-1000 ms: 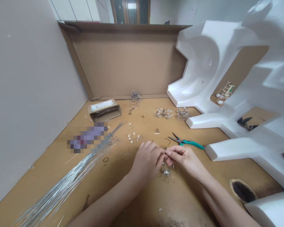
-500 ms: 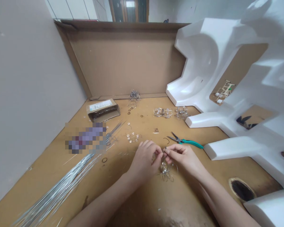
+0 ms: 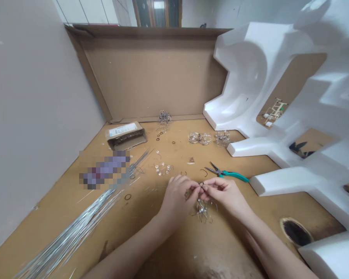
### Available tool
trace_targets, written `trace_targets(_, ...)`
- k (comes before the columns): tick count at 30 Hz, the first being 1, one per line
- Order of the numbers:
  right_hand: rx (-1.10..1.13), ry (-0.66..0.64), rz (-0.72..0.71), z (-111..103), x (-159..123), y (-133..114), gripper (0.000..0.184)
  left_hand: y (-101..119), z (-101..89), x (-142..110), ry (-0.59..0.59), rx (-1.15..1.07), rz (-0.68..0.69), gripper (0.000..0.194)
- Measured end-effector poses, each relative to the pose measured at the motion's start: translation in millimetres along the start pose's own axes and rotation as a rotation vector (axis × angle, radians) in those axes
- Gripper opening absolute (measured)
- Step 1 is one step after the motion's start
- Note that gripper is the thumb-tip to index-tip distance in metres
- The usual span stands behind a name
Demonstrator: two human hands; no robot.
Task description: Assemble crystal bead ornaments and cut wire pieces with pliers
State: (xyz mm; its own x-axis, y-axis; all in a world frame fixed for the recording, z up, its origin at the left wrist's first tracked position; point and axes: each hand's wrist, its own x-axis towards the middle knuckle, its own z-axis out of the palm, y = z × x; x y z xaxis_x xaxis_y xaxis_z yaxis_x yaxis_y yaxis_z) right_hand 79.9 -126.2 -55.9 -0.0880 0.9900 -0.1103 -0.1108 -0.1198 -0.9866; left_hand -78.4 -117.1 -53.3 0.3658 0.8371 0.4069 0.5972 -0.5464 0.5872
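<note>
My left hand (image 3: 178, 195) and my right hand (image 3: 223, 193) meet fingertip to fingertip above a brown board (image 3: 168, 240). Both pinch the top of a small tangle of thin wire with clear beads (image 3: 203, 209), which hangs below the fingers and touches the board. The fingers of each hand are closed in a pinch. Teal-handled pliers (image 3: 229, 174) lie just beyond my right hand, apart from it.
A long bundle of silver wires (image 3: 75, 232) runs from the lower left. A small open cardboard box (image 3: 126, 135), loose rings and beaded wire pieces (image 3: 200, 138) lie farther back. White foam blocks (image 3: 279, 116) fill the right side. A dark hole (image 3: 295, 231) sits at lower right.
Both hands stay pinched on the wire piece; the fingers have shifted slightly closer together. Nothing else on the board has moved.
</note>
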Motion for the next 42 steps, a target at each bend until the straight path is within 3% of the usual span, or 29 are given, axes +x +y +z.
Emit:
trace_targets(6, 0.002, 0.001, -0.014, 2.0, -2.3, -2.1, 0.024, 0.0, 0.1, 1.7, -0.054, -0.151, -0.082, 0.014)
trace_targets(13, -0.053, 0.005, -0.039, 4.1, -4.9, -6.3, 0.028, -1.0, -5.7, 4.5, -0.247, -0.492, -0.115, 0.011)
trace_targets(18, -0.113, 0.049, -0.098, 6.7, -6.8, -7.0, 0.027, -3.1, -0.7, 3.3, -0.156, -0.424, -0.079, 0.002)
trace_targets(26, -0.053, -0.005, -0.129, 0.0, -9.3, -7.1, 0.018, -3.6, 3.9, 1.9, -0.254, -0.369, -0.098, 0.003)
trace_targets(33, -0.098, -0.032, -0.134, 0.1, -8.7, -4.7, 0.023, 6.4, -1.6, 0.2, -0.230, -0.418, -0.097, 0.016)
trace_targets(37, -0.140, -0.033, -0.155, -1.8, -7.7, -1.9, 0.022, 2.6, 1.2, -1.4, -0.160, -0.413, -0.074, 0.014)
trace_targets(42, -0.356, 0.089, -0.375, -9.3, -3.7, -5.6, 0.015, -6.6, 5.0, -1.9, -0.114, -0.424, -0.095, 0.012)
